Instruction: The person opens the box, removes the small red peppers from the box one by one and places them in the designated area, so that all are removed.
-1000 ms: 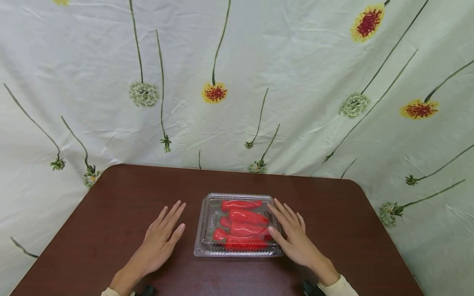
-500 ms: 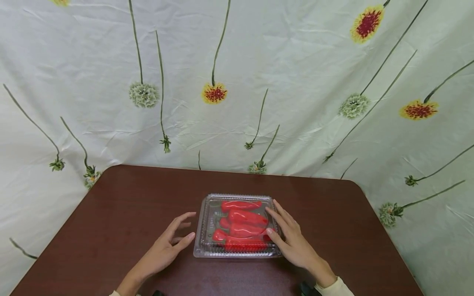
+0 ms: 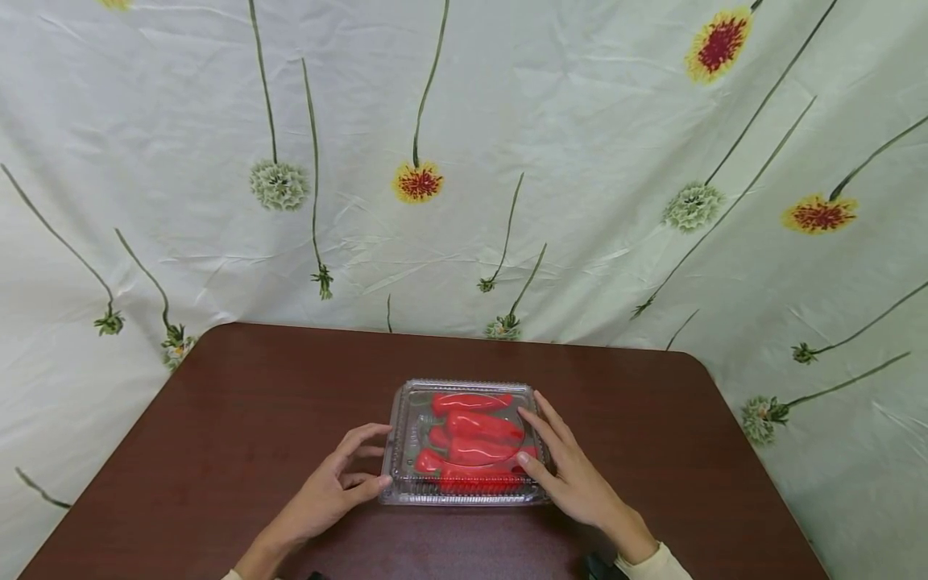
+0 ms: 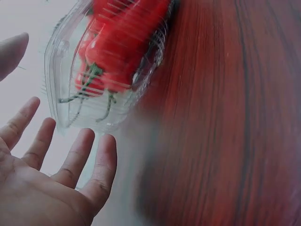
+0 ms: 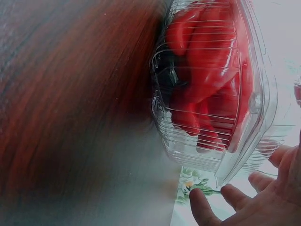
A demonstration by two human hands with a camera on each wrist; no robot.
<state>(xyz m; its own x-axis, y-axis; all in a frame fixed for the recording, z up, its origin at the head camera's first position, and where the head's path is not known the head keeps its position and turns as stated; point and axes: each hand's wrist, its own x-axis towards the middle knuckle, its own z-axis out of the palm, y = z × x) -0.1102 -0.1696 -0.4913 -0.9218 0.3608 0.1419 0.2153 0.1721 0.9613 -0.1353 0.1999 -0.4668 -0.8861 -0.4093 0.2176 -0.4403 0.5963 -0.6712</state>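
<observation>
A clear plastic clamshell box (image 3: 464, 500) with its lid down lies on the table. Several red peppers (image 3: 484, 424) show through it, their green stems (image 4: 94, 70) visible in the left wrist view. At the box's left edge is my left hand (image 3: 322, 490), thumb and fingers spread apart and gently bent, the tips at or just short of the rim. On the other side, my right hand (image 3: 577, 477) lies along the right edge, its fingertips overlapping the lid in the head view. Whether either hand's fingers press on the plastic, I cannot tell.
The dark red-brown wooden table (image 3: 290, 379) has rounded far corners. Behind it and along both sides hangs a white cloth (image 3: 594, 145) printed with flowers and long stems.
My left hand has moved right, up to the box's left edge, and its fingers have bent a little. My right hand has shifted only slightly. The box has stayed in place.
</observation>
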